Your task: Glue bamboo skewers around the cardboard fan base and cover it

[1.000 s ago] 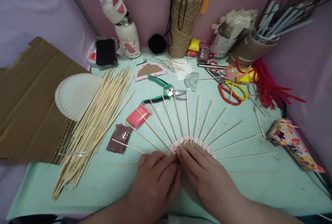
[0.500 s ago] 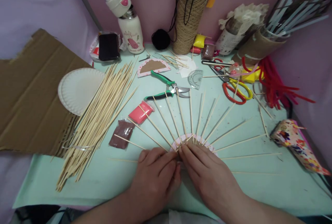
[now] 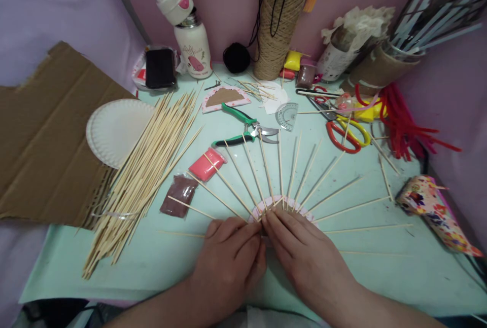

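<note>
Fingers point(image 3: 243, 235) outstretched flat, left hand point(image 3: 228, 263), right hand point(image 3: 304, 262) on scalloped pink disc point(image 3: 306, 213), bamboo skewers point(image 3: 280, 171) fanned

Green-handled shears point(image 3: 243, 133) are lying beside a protractor point(image 3: 287, 116) on my desk point(image 3: 380, 277), a twine spool point(image 3: 277, 29) is standing behind them, and two packets point(image 3: 205, 164), possibly clay, are sitting nearby.

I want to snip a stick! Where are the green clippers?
In the head view, the green clippers lie mid-table, at the tips of the fanned sticks, just left of the clear protractor.
</note>
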Demonstrator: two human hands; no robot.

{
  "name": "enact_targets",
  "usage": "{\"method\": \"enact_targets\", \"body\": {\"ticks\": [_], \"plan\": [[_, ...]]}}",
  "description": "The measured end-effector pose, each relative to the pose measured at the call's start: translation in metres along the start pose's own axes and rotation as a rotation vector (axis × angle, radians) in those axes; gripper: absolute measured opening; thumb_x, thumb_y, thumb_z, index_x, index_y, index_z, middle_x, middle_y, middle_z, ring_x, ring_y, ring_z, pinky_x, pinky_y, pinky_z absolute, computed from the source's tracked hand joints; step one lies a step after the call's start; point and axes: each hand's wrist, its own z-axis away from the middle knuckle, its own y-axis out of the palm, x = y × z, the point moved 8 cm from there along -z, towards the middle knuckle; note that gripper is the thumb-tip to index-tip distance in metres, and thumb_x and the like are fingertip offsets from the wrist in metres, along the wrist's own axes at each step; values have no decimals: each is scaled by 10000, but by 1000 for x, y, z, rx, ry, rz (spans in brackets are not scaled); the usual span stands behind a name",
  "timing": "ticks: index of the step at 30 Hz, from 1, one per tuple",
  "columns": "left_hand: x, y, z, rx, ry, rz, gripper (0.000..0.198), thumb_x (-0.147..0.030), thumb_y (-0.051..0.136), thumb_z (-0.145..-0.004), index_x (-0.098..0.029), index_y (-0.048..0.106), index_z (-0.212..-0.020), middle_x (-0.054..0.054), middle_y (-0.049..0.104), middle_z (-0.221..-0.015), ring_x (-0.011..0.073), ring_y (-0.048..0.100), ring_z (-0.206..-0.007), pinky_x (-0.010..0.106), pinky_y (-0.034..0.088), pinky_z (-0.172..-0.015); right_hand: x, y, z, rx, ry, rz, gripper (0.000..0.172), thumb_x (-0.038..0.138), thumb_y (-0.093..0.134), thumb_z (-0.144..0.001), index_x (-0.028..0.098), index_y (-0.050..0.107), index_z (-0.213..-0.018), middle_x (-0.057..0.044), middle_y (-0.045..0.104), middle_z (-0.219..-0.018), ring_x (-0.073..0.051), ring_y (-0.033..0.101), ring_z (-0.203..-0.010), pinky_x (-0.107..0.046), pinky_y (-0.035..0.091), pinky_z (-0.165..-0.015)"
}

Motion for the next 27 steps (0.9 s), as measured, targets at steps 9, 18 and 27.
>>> {"method": "enact_targets", "body": {"ticks": [9,18,27], "plan": [[-1,-1,-1,-10,2,1,123,-128,570,-892,-171,681,-860,10,768,-939,192,630,-788,354,441,-690,1,-3,-3,-17,-11,4,386,116,343,-992,83,716,-1083,-135,730,-1109,-229,663,-1049,-372,584,-900],[-1,-1,-1,-6,-3,0,126,-120,565,-892,-166,679,-863,18,766,-950,188,626,-803,358,447,-702,1,-1,-2,0,-13,19,377,132,355,-998,88,711,-1114,-121,731,-1108,-216,645,-1073,-353,561,-935],[-1,0,1,-18,5,10,112,-116,573,-882,-157,673,-853,24,763,-950,201,624,-802,358,440,-702,-3,3,0,35,21,-27,365,148,370,-999,122,705,-1142,-117,720,-1146,-213,654,-1088,-358,565,-945]]}}
